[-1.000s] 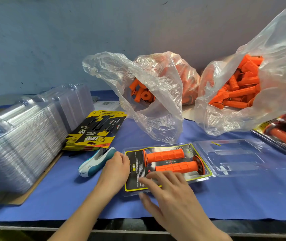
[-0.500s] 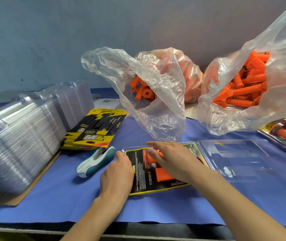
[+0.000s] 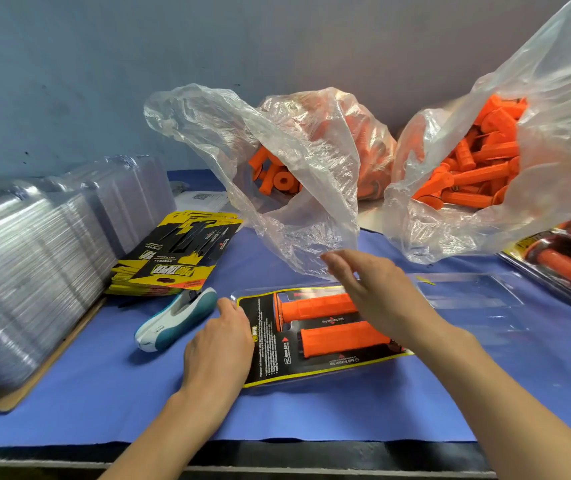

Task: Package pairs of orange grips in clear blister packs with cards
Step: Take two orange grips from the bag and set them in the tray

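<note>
An open clear blister pack (image 3: 478, 299) lies on the blue table cover. Its left half holds a black and yellow card (image 3: 270, 344) with two orange grips (image 3: 332, 320) side by side on it. My left hand (image 3: 220, 344) rests flat on the card's left edge. Over the grips' right end hovers my right hand (image 3: 374, 292), fingers straight and pointing left, holding nothing. The pack's clear lid lies flat to the right.
A stack of yellow cards (image 3: 176, 254) and a teal and white stapler (image 3: 176, 320) lie left of the pack. Stacked clear blisters (image 3: 34, 271) fill the far left. Two plastic bags of orange grips (image 3: 312, 161) (image 3: 485, 161) stand behind. Finished packs (image 3: 568, 258) lie at right.
My right hand rose from the card's front edge and crossed over the grips toward the back right. My left hand stayed pressing the card's left edge.
</note>
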